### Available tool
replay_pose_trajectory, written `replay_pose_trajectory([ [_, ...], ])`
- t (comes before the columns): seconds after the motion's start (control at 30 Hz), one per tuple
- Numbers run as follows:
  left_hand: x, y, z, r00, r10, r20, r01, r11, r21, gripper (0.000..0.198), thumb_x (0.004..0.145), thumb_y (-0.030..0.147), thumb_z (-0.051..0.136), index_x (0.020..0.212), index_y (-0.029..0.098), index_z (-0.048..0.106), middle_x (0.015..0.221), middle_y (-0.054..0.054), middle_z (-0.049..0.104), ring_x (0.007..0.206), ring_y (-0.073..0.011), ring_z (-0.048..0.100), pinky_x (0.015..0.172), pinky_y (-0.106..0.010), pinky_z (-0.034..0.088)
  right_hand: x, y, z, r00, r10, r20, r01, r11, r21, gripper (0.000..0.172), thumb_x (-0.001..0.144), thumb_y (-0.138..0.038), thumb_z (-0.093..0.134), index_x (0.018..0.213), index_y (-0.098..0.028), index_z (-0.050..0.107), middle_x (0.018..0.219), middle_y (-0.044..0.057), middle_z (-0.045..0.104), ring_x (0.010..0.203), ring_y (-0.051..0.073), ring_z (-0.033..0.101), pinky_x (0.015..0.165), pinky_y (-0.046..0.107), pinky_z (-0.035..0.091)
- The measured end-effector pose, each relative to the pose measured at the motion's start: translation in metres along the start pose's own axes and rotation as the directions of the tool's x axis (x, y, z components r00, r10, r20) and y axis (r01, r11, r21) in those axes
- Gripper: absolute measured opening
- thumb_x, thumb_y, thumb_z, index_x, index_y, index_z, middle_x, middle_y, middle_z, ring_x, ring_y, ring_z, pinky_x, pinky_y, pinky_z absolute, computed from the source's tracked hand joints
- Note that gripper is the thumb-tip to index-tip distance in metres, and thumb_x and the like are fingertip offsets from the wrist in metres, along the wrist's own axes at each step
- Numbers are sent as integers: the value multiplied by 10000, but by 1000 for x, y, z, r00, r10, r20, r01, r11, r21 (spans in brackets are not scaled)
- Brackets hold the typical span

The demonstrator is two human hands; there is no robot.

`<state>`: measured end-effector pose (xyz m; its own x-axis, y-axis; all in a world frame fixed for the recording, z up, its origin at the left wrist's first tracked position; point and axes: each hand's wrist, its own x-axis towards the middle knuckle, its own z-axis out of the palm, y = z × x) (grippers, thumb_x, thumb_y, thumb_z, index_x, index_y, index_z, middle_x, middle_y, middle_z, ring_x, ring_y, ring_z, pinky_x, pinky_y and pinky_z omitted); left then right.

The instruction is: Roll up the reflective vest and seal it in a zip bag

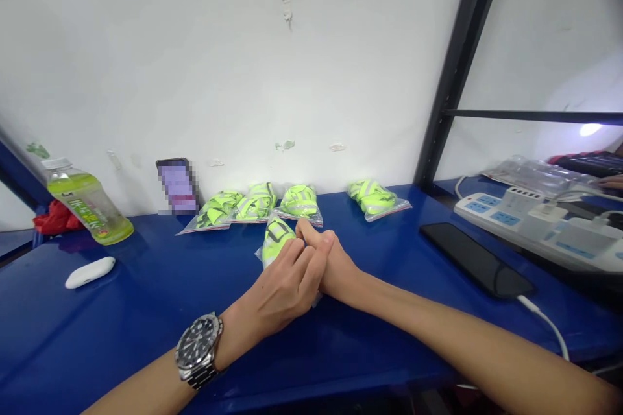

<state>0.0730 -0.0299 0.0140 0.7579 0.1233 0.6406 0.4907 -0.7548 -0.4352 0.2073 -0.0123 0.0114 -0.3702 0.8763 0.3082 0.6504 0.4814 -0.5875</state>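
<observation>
A clear plastic bag holding a folded fluorescent yellow item with grey reflective stripes [276,241] is at the middle of the blue table, partly hidden behind my hands. My left hand [289,275], with a watch [198,342] on its wrist, has its fingers curled closed at the near end of this bag. Against it presses my right hand [337,267], also closed at the bag's near end. The bag's edge between the fingers is mostly covered. Just behind lie several similar bagged yellow items, among them one bag [299,201] close to my fingers.
Another bagged yellow item [374,198] lies right of the others. On the left are a drink bottle [90,201], a white case [90,272] and a phone [178,187] propped against the wall. A charging phone [477,259] and power strips [525,224] occupy the right.
</observation>
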Motion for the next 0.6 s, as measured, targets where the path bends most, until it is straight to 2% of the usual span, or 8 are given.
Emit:
replay_pose_trajectory([
  [0.13, -4, 1, 8, 995, -89, 35, 92, 991, -95, 794, 884, 135, 475, 1501, 61, -19, 1006, -151, 584, 845, -254, 523, 735, -432, 523, 5, 3, -15, 998, -56, 42, 55, 998, 6, 156, 762, -196, 575, 846, -212, 444, 616, -42, 512, 558, 125, 478, 490, 226, 311],
  [0.23, -1, -5, 10, 974, -224, 18, 224, 963, -152, 862, 850, 174, 572, 1510, 163, 18, 1054, -137, 540, 906, -262, 513, 795, -449, 506, 11, 11, -36, 989, -139, 42, 138, 990, 25, 283, 710, -209, 668, 922, -206, 481, 710, -26, 579, 612, 139, 531, 534, 236, 377],
  [0.3, 4, -12, 6, 930, -367, -31, 356, 917, -179, 904, 818, 257, 651, 1503, 221, 62, 1122, -139, 473, 969, -271, 496, 842, -469, 492, 11, 16, -51, 976, -211, -55, 214, 975, 63, 385, 733, -302, 706, 1032, -201, 484, 902, 27, 614, 737, 166, 578, 619, 264, 445],
  [0.37, 12, -21, -1, 857, -513, -40, 496, 845, -202, 947, 763, 397, 722, 1484, 229, 132, 1158, -142, 390, 1039, -293, 464, 883, -500, 475, 8, 19, -63, 946, -293, -142, 309, 945, 109, 348, 840, -387, 622, 1110, -212, 489, 1099, 78, 581, 940, 197, 581, 743, 302, 487],
  [0.47, 22, -33, -12, 768, -636, 82, 637, 741, -213, 870, 720, 563, 709, 1403, 222, 292, 1119, -113, 319, 1111, -314, 397, 909, -538, 452, -1, 15, -76, 904, -417, -88, 425, 900, 97, 297, 926, -418, 507, 1177, -264, 534, 1317, 95, 450, 1254, 228, 430, 934, 356, 458],
  [0.53, 25, -41, -18, 745, -640, 187, 667, 715, -211, 732, 735, 596, 676, 1297, 216, 400, 1082, -94, 314, 1141, -320, 362, 916, -547, 442, -6, 10, -82, 901, -434, -4, 434, 900, 47, 327, 929, -437, 500, 1217, -287, 540, 1375, 96, 385, 1339, 242, 338, 1002, 386, 415],
  [0.6, 28, -48, -25, 748, -599, 286, 659, 721, -216, 655, 728, 616, 668, 1199, 210, 463, 1064, -87, 335, 1119, -313, 384, 889, -520, 460, -9, 6, -87, 910, -408, 76, 407, 913, 17, 330, 937, -453, 479, 1210, -280, 546, 1363, 103, 391, 1321, 247, 359, 993, 392, 419],
])
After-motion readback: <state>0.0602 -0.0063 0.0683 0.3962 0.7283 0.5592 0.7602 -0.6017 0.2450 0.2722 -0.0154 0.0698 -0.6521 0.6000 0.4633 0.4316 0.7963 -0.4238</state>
